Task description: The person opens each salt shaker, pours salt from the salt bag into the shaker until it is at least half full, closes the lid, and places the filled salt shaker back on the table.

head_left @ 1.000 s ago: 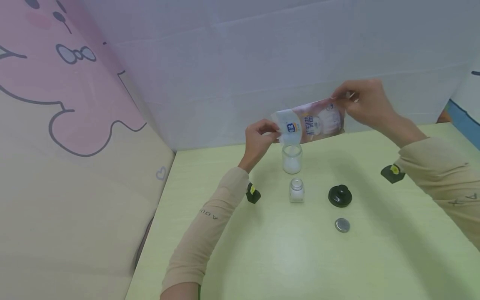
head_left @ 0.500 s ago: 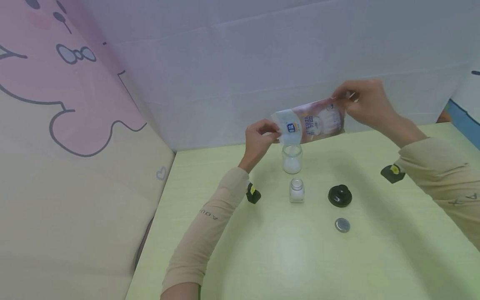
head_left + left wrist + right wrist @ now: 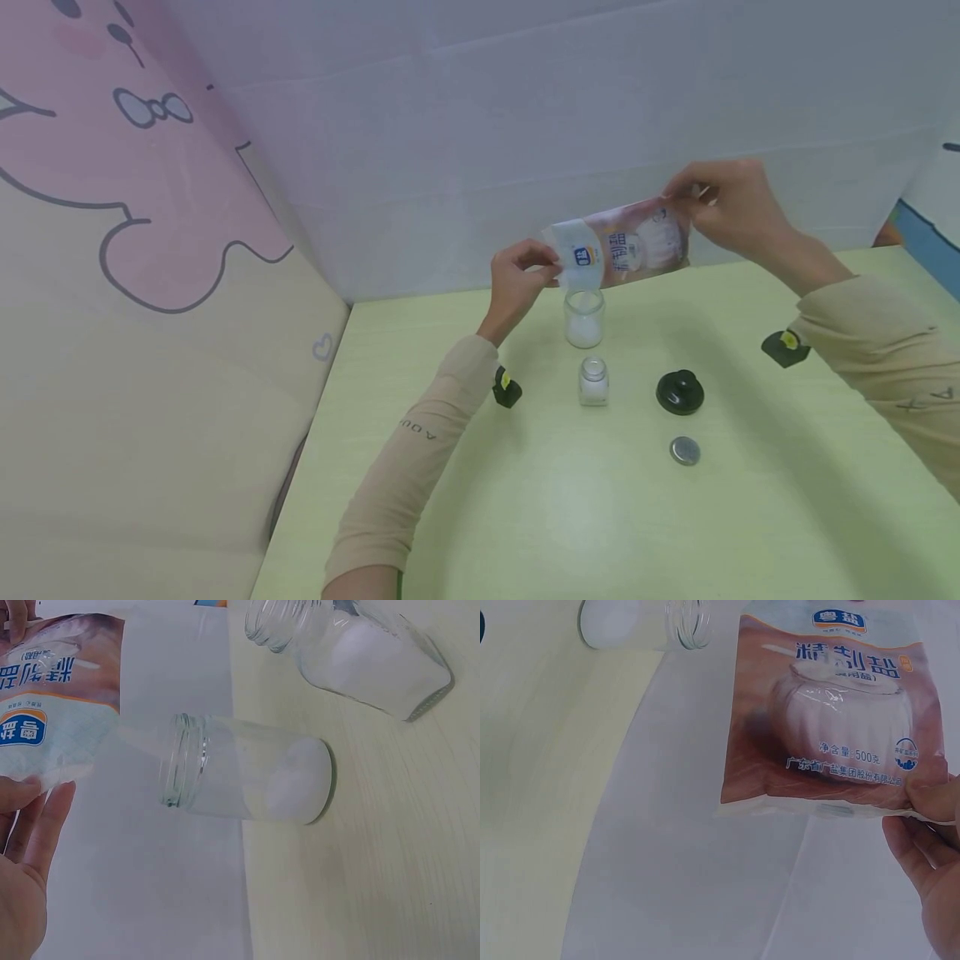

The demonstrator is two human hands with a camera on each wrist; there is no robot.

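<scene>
A printed plastic salt bag [image 3: 637, 239] is stretched between both hands, tilted with its right end higher. My left hand [image 3: 517, 279] pinches its lower left end, the pale blue part with the logo. At the upper right corner, my right hand [image 3: 731, 204] pinches the bag's bottom edge between thumb and fingers, as the right wrist view also shows. Right beneath the bag's left end stands a lidless round glass jar [image 3: 584, 321], upright, with white salt in its lower part. In the left wrist view the jar [image 3: 247, 769] has its mouth toward the bag [image 3: 60, 690].
In front of the jar stands a smaller open square glass bottle [image 3: 593, 383] of white salt. To its right lie a black knobbed lid [image 3: 680, 392] and a small silver cap [image 3: 685, 451] on the pale table [image 3: 555, 517]. A whitish cloth wall [image 3: 450, 167] rises behind.
The bag's printed surface has shifted slightly, its lettering creasing differently. Both hands, the jar, the bottle and the lids hold their places.
</scene>
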